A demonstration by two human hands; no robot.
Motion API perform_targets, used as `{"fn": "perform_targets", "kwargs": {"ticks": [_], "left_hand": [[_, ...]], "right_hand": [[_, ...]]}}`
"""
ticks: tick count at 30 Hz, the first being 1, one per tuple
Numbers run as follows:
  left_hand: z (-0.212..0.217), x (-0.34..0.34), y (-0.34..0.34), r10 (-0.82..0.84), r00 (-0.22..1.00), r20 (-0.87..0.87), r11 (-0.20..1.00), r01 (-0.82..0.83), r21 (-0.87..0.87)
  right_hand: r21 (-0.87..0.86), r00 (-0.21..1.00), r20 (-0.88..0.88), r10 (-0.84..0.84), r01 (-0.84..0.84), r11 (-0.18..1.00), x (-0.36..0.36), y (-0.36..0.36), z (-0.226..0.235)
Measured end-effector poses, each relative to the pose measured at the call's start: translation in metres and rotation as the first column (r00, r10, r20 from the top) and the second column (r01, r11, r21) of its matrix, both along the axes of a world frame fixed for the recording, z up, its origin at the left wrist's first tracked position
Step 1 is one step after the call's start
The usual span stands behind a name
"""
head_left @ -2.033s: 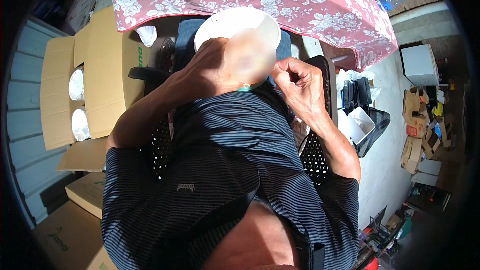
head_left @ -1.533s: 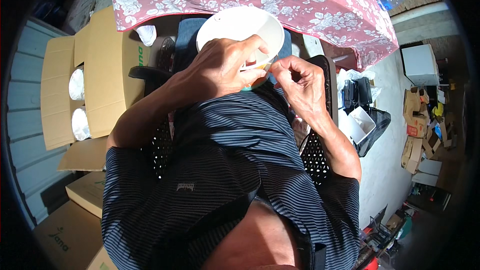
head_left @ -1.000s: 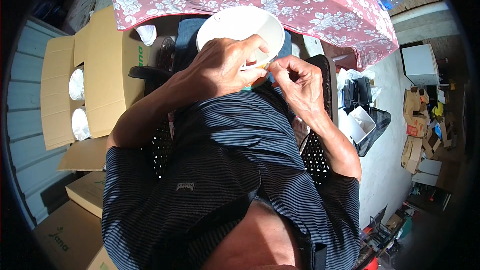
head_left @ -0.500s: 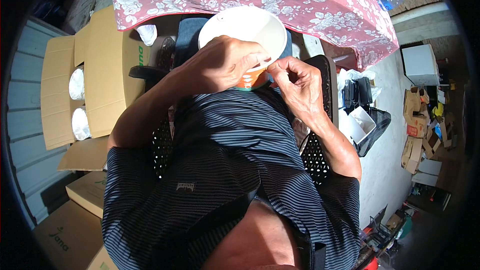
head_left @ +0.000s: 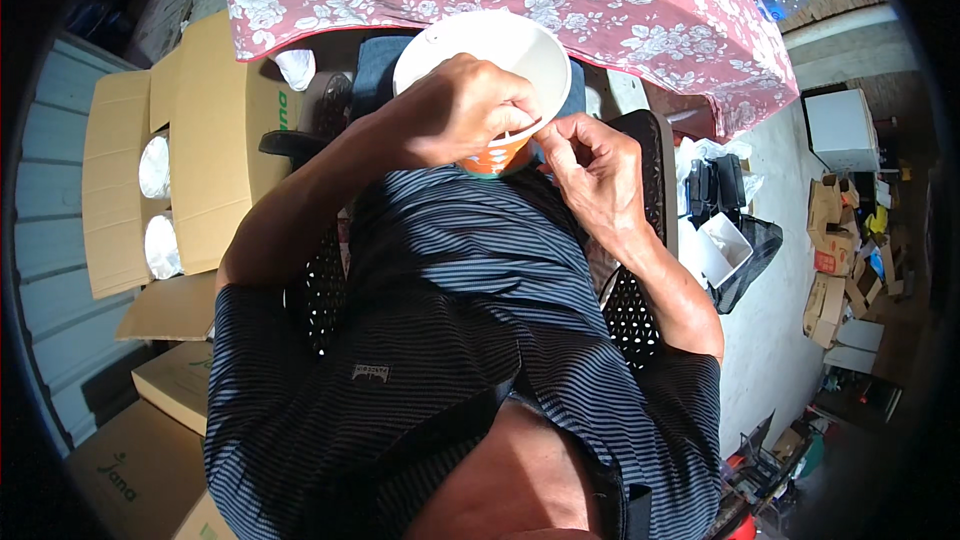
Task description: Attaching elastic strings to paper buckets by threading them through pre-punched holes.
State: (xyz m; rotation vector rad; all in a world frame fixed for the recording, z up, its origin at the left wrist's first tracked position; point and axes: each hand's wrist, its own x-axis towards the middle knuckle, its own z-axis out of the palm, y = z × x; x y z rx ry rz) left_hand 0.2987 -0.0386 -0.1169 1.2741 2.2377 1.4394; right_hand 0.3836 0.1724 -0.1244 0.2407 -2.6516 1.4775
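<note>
A wide round bucket (head_left: 425, 65), white inside and orange with a green base outside, sits tilted at my lap with its mouth facing up and away. My left hand (head_left: 465, 110) is closed at its near rim, the curled fingers over the mouth and the thumb by the edge. At the right side of the rim, my right hand (head_left: 600, 165) pinches thumb and forefinger together against the bucket's edge. Whatever lies between those fingertips is too small to make out. My hands hide part of the bucket's printed outer wall.
A table with a pink floral cloth (head_left: 620, 10) stands just beyond the bucket. Open cardboard boxes (head_left: 205, 160) with white round items are at the left. To the right, black and white containers (head_left: 722, 245) sit on the floor, with more cartons (head_left: 825, 310) farther off.
My left hand has rolled slightly, its fingers curling more over the bucket's mouth. The bucket has shifted a little left. My right hand stays almost in place.
</note>
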Motion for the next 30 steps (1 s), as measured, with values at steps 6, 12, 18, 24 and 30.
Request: {"fn": "perform_targets", "kwargs": {"ticks": [6,12,18,24,30], "left_hand": [[-0.003,0.000,0.004,-0.004,0.995,-0.103,0.999,0.009,0.054],[-0.002,-0.001,0.004,0.003,0.991,-0.133,1.000,-0.005,-0.020],[-0.002,-0.003,-0.002,-0.005,1.000,0.018,1.000,0.005,0.025],[-0.005,-0.003,-0.005,-0.023,0.999,0.032,0.997,0.020,0.079],[-0.001,-0.007,-0.016,0.085,0.987,0.133,0.996,-0.085,-0.001]], "right_hand": [[0.159,0.989,-0.140,0.036,-0.014,0.987,0.000,-0.001,0.003],[0.110,0.996,-0.051,0.079,-0.073,0.991,-0.001,-0.001,0.007],[-0.192,0.985,0.145,0.097,-0.068,0.979,-0.007,0.011,0.021],[-0.035,0.981,-0.040,0.192,-0.193,0.981,-0.009,0.013,0.026],[0.144,0.986,-0.023,0.168,-0.163,0.976,-0.007,0.010,0.035]]}}
